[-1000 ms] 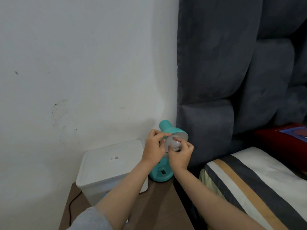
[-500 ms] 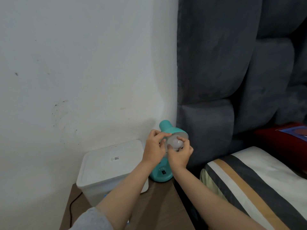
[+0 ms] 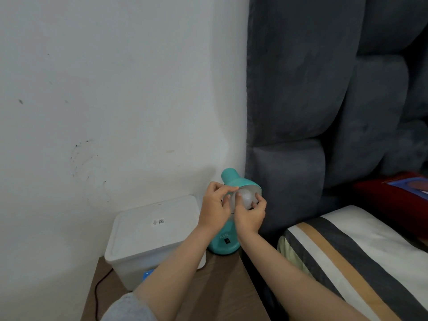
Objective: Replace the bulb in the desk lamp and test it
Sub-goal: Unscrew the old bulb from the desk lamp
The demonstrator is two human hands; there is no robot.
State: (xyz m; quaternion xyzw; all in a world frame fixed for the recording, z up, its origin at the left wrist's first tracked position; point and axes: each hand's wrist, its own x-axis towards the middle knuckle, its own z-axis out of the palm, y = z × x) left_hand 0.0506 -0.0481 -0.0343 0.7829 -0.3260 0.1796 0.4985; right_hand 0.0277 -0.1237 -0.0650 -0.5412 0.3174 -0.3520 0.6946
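lamp (image 3: 228, 239): teal, standing at the back right corner of the nightstand (image 3: 222, 283), shade tipped toward the camera
bulb (image 3: 244, 198): white, sitting in the mouth of the shade
left hand (image 3: 214, 208): fingers curled on the shade rim — thumb on top
right hand (image 3: 251, 215): fingertips closed around the bulb from below
box (image 3: 152, 235): white, lidded — left of the lamp, at the back edge

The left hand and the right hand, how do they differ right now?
The left hand pinches the teal lamp shade rim from the left; the right hand cups the white bulb from below. Both are closed in a grip at the lamp head.
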